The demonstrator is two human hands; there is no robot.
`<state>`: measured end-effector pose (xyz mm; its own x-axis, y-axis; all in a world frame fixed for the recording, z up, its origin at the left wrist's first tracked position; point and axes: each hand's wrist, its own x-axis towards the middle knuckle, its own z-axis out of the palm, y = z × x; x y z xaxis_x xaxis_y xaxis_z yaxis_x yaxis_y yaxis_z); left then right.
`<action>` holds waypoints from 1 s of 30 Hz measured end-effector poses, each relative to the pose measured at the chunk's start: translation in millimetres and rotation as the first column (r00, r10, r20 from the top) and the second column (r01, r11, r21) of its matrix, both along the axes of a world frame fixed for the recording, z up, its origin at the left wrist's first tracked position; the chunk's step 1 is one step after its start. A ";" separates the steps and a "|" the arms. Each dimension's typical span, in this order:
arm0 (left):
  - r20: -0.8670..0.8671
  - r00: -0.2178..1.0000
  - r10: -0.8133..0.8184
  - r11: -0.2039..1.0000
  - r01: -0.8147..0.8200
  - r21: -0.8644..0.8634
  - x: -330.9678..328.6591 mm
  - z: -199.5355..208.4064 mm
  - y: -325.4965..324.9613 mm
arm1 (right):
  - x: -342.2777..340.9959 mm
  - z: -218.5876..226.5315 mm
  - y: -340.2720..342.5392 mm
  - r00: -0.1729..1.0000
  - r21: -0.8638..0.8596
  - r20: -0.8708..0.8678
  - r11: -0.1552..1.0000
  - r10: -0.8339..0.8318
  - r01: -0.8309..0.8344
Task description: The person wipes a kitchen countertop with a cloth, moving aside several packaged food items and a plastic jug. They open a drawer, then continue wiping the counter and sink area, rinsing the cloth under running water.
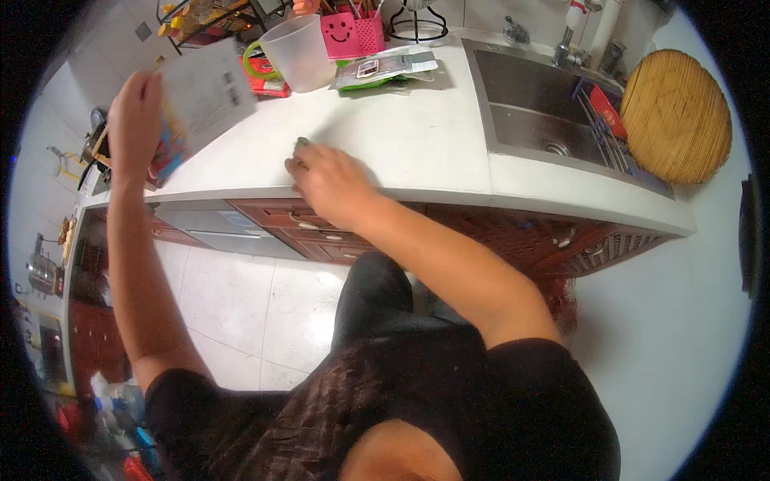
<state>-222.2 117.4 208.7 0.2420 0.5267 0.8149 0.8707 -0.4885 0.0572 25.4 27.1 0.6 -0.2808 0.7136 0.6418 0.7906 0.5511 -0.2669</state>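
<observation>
My left hand (135, 124) is raised over the left end of the counter, its fingers closed on the edge of a flat plastic pouch (204, 96). The pouch is whitish with a colourful printed part low down, and it hangs tilted. Above the counter's front edge is my right hand (333, 183), its fingers curled together. A small dark spot shows at its fingertips; I cannot make out what it is. Beyond the hands stand a clear plastic jug (298, 54) with a green handle and, beside it, several flat packets (385, 67) lying in a pile.
A pink smiley holder (340, 34) with utensils stands at the back, near a black wire stand (418, 24). Red packets (271, 83) lie behind the jug. To the right are a steel sink (533, 100) and a round wooden board (676, 116) leaning upright. Drawers (309, 227) sit below the counter.
</observation>
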 end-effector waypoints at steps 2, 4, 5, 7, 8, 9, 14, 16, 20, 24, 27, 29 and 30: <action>-0.011 0.998 0.069 0.997 -0.069 -0.026 -54.5 -2.3 -15.9 | -8.6 -6.9 6.6 0.995 0.017 0.099 1.000 0.019 -0.021; 0.059 0.983 0.172 0.976 -0.163 -0.141 -98.3 -14.8 -38.5 | 17.0 -0.2 3.6 0.969 0.024 0.245 1.000 -0.008 0.002; 0.040 0.974 0.223 0.968 -0.216 -0.123 -117.5 -26.4 -52.6 | 41.0 17.3 -2.3 0.927 -0.244 0.374 0.965 -0.001 0.099; 0.026 0.963 0.270 0.953 -0.263 -0.151 -164.8 -46.3 -84.3 | 104.4 23.5 -3.5 0.869 -0.339 0.483 0.893 -0.103 0.294; 0.031 0.965 0.260 0.947 -0.249 -0.203 -188.7 -61.1 -97.6 | 148.2 0.5 -4.3 0.906 -0.186 0.359 0.934 -0.225 0.306; 0.080 0.950 0.303 0.930 -0.276 -0.242 -201.5 -82.9 -110.6 | 187.4 -1.1 -8.9 0.891 -0.161 0.369 0.926 -0.264 0.341; 0.141 0.860 0.491 0.825 -0.407 -0.391 -274.2 -198.9 -185.5 | 326.5 -1.0 -30.1 0.755 -0.283 0.256 0.700 -0.604 0.656; 0.197 0.800 0.566 0.775 -0.436 -0.457 -300.3 -252.2 -204.0 | 350.2 10.8 -40.6 0.742 -0.136 0.074 0.730 -0.667 0.670; 0.201 0.736 0.647 0.703 -0.472 -0.532 -304.8 -310.6 -247.8 | 272.8 80.5 -42.2 0.302 -0.609 -0.786 0.757 -0.539 -0.237; 0.115 0.719 0.685 0.628 -0.503 -0.594 -292.9 -347.9 -254.0 | 209.4 92.2 -12.6 0.265 -0.513 -0.858 0.710 -0.440 -0.483; 0.141 0.712 0.688 0.622 -0.478 -0.620 -276.7 -357.4 -255.2 | 149.0 89.0 11.3 0.545 -0.616 -0.779 0.542 -0.310 -0.572; 0.160 0.710 0.686 0.621 -0.457 -0.636 -267.8 -360.3 -257.4 | 108.5 86.6 25.8 0.880 -0.797 -0.430 0.543 -0.201 -0.266; 0.151 0.709 0.689 0.618 -0.466 -0.633 -264.7 -361.6 -259.2 | 95.3 82.3 32.7 0.982 -0.788 -0.042 0.611 -0.184 0.081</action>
